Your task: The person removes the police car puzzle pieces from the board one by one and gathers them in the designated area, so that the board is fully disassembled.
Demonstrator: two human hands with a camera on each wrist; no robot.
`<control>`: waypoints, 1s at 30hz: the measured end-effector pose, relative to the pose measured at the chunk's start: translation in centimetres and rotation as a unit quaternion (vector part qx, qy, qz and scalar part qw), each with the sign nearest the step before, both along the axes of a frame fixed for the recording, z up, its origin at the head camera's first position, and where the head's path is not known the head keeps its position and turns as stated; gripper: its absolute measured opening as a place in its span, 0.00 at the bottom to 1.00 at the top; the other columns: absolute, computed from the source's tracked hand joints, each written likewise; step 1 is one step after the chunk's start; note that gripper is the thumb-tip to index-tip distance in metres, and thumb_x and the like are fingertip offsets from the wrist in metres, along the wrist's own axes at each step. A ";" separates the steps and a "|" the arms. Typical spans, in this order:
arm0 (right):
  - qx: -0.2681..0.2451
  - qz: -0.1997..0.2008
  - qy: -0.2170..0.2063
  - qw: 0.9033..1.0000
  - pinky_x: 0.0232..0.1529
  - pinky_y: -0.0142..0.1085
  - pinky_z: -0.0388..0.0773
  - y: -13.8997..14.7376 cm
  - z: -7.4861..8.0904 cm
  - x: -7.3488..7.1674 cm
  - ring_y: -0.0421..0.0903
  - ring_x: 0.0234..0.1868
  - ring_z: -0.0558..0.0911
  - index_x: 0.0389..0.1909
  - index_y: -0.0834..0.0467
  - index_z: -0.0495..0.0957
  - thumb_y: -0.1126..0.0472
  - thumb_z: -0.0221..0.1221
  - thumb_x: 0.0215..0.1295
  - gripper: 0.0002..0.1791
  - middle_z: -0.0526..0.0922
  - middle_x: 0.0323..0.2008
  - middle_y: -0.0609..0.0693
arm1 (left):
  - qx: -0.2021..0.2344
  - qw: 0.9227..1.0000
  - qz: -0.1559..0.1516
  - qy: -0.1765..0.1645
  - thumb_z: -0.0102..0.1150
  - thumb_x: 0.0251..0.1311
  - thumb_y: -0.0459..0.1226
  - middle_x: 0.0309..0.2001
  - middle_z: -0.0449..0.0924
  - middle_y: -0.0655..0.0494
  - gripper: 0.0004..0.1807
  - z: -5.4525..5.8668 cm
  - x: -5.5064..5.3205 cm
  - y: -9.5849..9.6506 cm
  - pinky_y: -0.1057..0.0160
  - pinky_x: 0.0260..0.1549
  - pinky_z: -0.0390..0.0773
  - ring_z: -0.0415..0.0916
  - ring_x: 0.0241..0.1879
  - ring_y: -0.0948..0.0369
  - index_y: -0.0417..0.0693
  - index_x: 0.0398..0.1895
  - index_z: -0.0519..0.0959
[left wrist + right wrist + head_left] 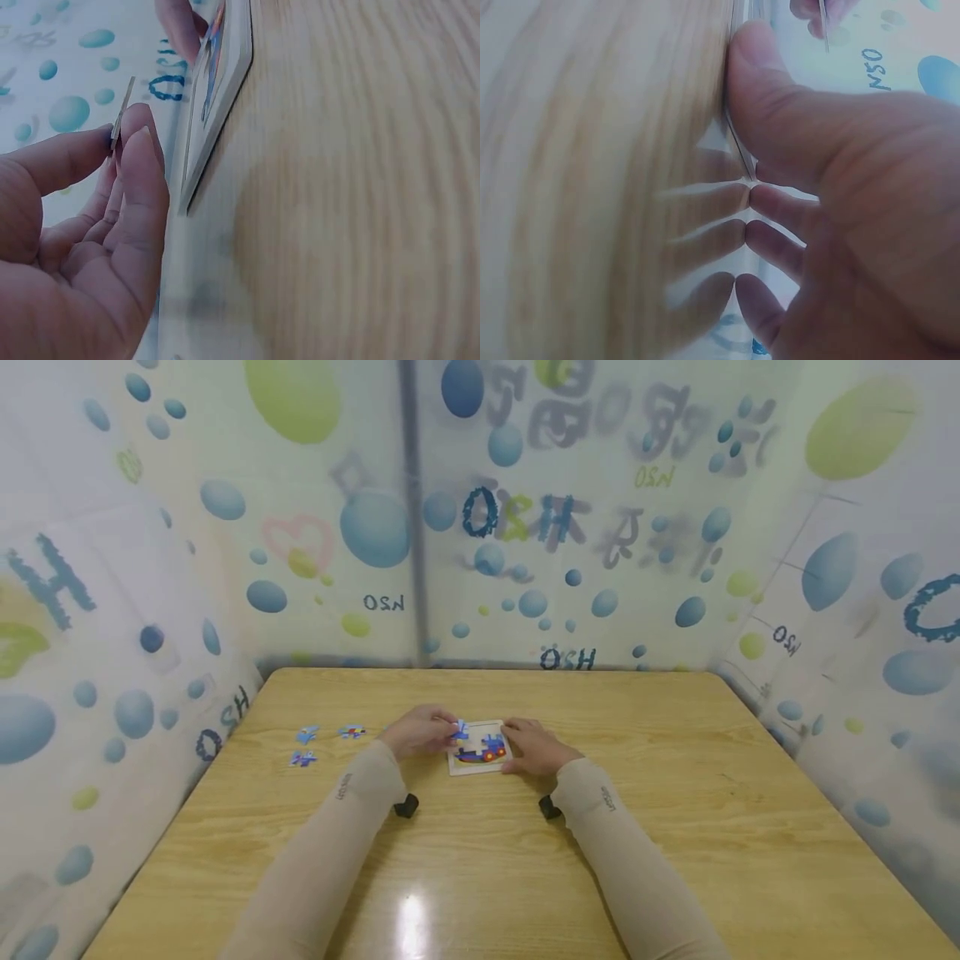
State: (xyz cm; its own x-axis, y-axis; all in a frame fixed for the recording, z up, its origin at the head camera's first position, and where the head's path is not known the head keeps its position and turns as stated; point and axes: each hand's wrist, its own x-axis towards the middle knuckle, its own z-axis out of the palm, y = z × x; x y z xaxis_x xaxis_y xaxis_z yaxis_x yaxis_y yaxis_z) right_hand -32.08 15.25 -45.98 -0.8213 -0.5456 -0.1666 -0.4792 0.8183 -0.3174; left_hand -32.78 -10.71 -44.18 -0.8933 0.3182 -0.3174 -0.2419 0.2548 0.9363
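My left hand (422,731) pinches a blue puzzle piece (461,729) between thumb and forefinger, over the upper left of a puzzle board. In the left wrist view the piece (123,112) appears edge-on, raised apart from the board. The pale-framed puzzle board (472,769) lies on the table, with joined pieces (491,749) in blue, red and orange along its lower and right parts. My right hand (538,748) holds the board's right edge, thumb near the lower corner and fingers near the upper one. Close up, its fingertips (763,300) rest on the table.
Several loose puzzle pieces lie on the left of the wooden table (480,860): a blue one (307,734), a blue and purple one (303,759) and a multicoloured one (352,732). Walls printed with bubbles (375,527) stand behind and at both sides.
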 end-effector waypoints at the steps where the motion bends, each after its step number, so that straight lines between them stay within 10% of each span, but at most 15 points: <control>1: -0.001 0.001 -0.001 1.000 0.73 0.63 0.54 0.1 0.0 0.0 0.61 0.78 0.52 0.78 0.62 0.55 0.45 0.61 0.71 0.44 0.53 0.79 0.59 | -0.002 1.000 -0.001 -0.001 0.53 0.75 0.32 0.43 0.79 0.47 0.13 0.0 0.0 -0.2 0.68 0.37 0.83 0.81 0.37 0.60 0.36 0.57 0.73; 30: -0.012 -0.002 -0.004 1.000 0.76 0.56 0.53 0.0 0.3 0.5 0.59 0.78 0.53 0.79 0.61 0.55 0.46 0.61 0.71 0.44 0.54 0.79 0.58 | 0.011 1.000 0.001 0.014 0.51 0.75 0.30 0.44 0.79 0.47 0.16 -0.9 1.7 -6.6 0.67 0.39 0.83 0.81 0.39 0.60 0.31 0.60 0.68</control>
State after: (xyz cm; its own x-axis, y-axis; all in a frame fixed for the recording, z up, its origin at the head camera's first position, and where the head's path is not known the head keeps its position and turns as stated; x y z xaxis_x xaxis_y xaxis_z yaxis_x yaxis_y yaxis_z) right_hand -31.54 15.27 -45.65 -0.8222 -0.5459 -0.1610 -0.4730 0.8128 -0.3402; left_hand -31.04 -17.27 -45.10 -0.9020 0.3235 -0.2858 -0.2161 0.2346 0.9478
